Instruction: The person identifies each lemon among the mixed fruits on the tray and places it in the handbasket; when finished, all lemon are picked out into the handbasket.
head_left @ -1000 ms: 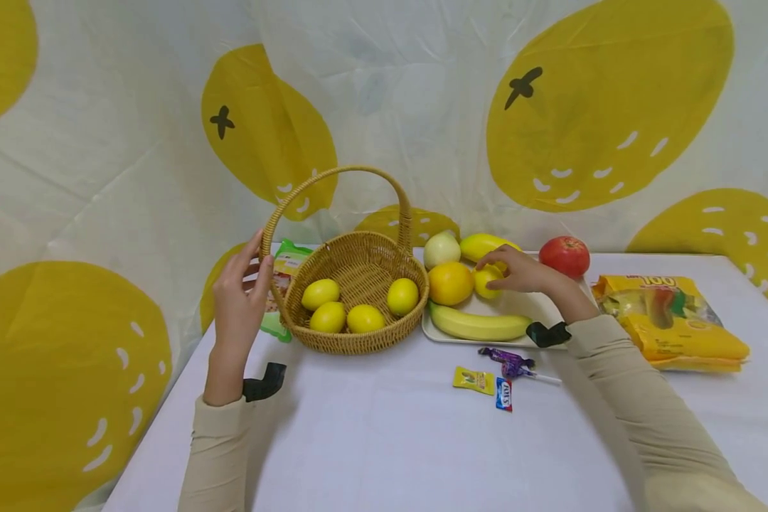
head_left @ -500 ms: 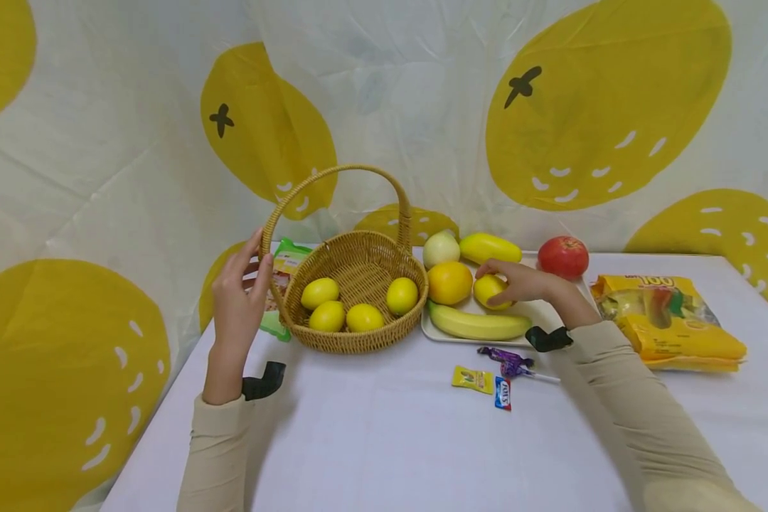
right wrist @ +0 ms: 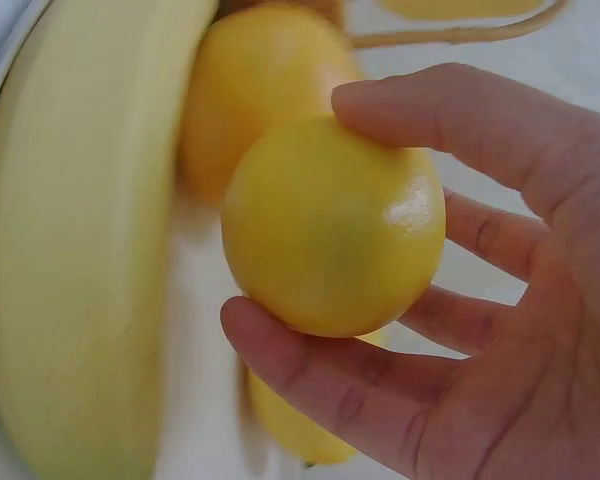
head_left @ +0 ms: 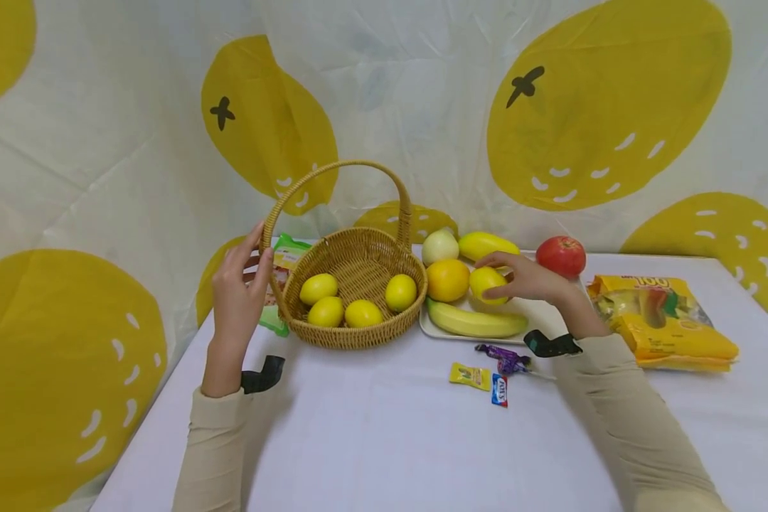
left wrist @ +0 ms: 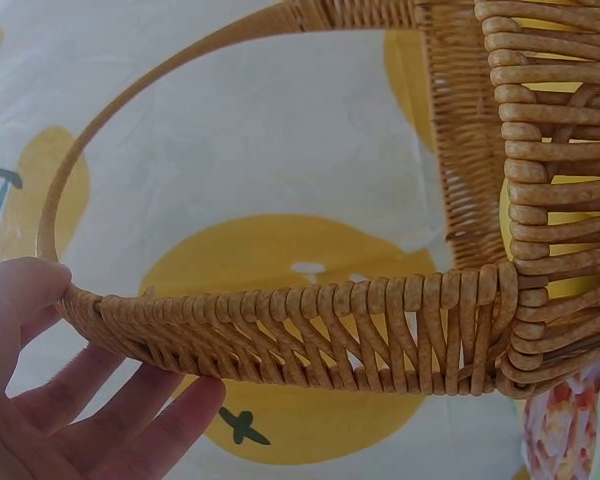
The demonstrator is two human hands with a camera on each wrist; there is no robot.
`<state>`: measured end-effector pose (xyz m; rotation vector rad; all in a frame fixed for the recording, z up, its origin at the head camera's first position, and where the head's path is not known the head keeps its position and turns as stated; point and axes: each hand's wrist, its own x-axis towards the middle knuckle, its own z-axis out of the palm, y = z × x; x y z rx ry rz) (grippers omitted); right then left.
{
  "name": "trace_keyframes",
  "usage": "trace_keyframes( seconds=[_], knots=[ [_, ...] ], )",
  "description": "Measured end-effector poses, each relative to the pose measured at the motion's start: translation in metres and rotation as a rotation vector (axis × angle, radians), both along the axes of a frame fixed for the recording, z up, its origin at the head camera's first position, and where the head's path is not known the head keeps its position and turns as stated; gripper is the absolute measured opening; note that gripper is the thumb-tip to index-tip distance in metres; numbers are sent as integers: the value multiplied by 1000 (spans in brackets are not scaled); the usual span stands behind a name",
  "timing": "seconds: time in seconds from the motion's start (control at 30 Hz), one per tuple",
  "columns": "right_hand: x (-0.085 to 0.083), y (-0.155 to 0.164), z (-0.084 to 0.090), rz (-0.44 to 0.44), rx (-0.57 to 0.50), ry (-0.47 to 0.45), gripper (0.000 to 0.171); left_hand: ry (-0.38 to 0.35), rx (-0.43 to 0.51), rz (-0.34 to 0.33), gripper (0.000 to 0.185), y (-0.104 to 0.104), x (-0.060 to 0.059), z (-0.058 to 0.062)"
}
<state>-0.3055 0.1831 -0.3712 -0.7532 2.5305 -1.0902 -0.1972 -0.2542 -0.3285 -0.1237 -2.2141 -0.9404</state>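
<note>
Lifted a little since the earlier frames, the lemon [head_left: 486, 283] now sits in the right hand [head_left: 530, 279] just above the tray [head_left: 537, 313]; a second ago that hand was only closing on it among the fruit. From the right wrist view, the thumb and fingers [right wrist: 460, 120] curl round the lemon [right wrist: 335, 228], a firm grasp, with the banana [right wrist: 75, 250] and the orange [right wrist: 260, 80] blurred beside it.

Taking the basket [head_left: 352, 284] as the landmark: the left hand [head_left: 238, 299] is at its left side and has barely moved, the thumb resting on the foot of the handle [head_left: 333, 171] and the fingers fairly straight behind it. The left wrist view shows the thumb [left wrist: 20, 290] on the woven rim [left wrist: 310, 330] and the fingers spread loosely below, so it steadies the basket rather than clenching it. Four lemons [head_left: 348, 302] lie inside the basket. The tray is just right of the basket, carrying the orange [head_left: 449, 279] nearest the basket, the banana [head_left: 475, 321] along the front, an onion [head_left: 439, 247] and a mango [head_left: 486, 245] at the back. A tomato [head_left: 562, 256] lies at the tray's far right corner, and a yellow bag [head_left: 662, 320] beyond that. Candies [head_left: 493, 373] lie in front of the tray. A green packet [head_left: 280, 284] lies behind the basket's left side.
</note>
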Motion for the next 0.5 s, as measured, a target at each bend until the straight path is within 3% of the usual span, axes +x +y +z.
trace_keyframes(
  seconds=[0.27, 0.5],
  knots=[
    [15, -22, 14, -2, -228, 41, 54, -6, 8, -1, 46, 1, -1, 2],
    [27, -59, 12, 99, -386, 55, 55, -5, 7, -2, 46, 1, 0, 1]
  ],
)
